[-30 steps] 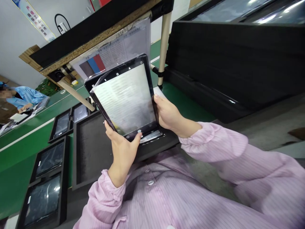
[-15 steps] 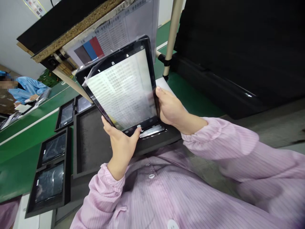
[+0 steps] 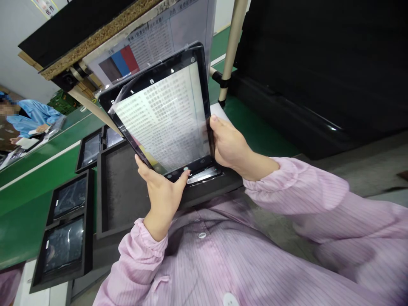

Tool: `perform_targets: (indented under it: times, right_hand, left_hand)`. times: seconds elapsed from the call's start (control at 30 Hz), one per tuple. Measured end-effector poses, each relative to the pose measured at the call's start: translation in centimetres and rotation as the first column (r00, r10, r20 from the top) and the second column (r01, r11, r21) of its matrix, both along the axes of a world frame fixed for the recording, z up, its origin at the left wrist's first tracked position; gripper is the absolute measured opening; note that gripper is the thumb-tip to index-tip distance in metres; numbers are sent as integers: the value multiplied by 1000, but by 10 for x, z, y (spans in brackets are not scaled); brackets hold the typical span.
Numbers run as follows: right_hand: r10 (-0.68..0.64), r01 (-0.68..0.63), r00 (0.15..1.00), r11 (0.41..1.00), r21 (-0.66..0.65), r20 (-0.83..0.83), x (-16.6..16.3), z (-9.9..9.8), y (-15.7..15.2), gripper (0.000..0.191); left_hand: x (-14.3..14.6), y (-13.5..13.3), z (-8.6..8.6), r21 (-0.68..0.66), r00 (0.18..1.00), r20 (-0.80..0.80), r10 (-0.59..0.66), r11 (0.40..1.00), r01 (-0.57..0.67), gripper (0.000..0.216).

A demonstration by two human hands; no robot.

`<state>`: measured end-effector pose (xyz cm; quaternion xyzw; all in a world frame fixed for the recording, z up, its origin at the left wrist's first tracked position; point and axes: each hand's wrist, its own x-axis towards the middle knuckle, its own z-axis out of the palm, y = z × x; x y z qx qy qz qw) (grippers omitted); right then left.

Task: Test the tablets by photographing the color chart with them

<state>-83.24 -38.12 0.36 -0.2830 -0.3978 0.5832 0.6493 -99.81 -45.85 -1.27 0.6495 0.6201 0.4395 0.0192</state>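
Both hands are wrapped around a black-framed panel, which is up in the air in front of the chest and tilted back, just above an open foam tray. The left hand is clamped on the bottom-left corner with the thumb lying along the lower bezel. The right hand pinches the right edge, thumb on the front and fingers behind. The glass shows rows of small print – probably a reflection of the sheet hanging above it, hard to be sure. That sheet has grey, blue and red swatches, and there's a beige post beside it. Off to the left – more trays with panels in them, sitting on a green belt. Further back along the belt there's a person in blue
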Motion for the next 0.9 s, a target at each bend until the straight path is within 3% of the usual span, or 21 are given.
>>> perform_targets:
  times: [0.23,0.33,0.4,0.53,0.6,0.67,0.8,0.9]
  right_hand:
    - [-25,26,999,1000,-19,32,-1,2,-1,42]
    - [-7,9,999,998,-60,33,-1,3,-4,44]
    - [30,-27,999,996,-83,34,-1,5,-10,48]
    - [54,-70,984,994,88,170,-2,19,-28,48]
    - [44,-106,961,970,217,272,-3,32,-37,49]
    - [15,-126,941,942,310,338,-5,48,-43,53]
    - [-82,-113,895,910,400,439,-13,71,-43,60]
    - [-151,-101,845,897,430,513,-21,75,-38,64]
  left_hand:
    - [-1,-1,-2,-4,1000,29,2,1000,-2,128]
    - [-10,-1,-1,24,986,146,-78,997,76,106]
    - [-22,-1,3,74,924,348,-158,987,141,78]
    - [-52,-8,15,55,636,746,-195,971,233,55]
    - [-65,-14,20,33,562,806,-186,962,271,53]
    - [-74,-18,22,34,537,823,-187,959,282,51]
    - [-80,-22,21,53,485,850,-203,951,305,54]
    - [-82,-26,22,68,446,871,-204,951,301,57]
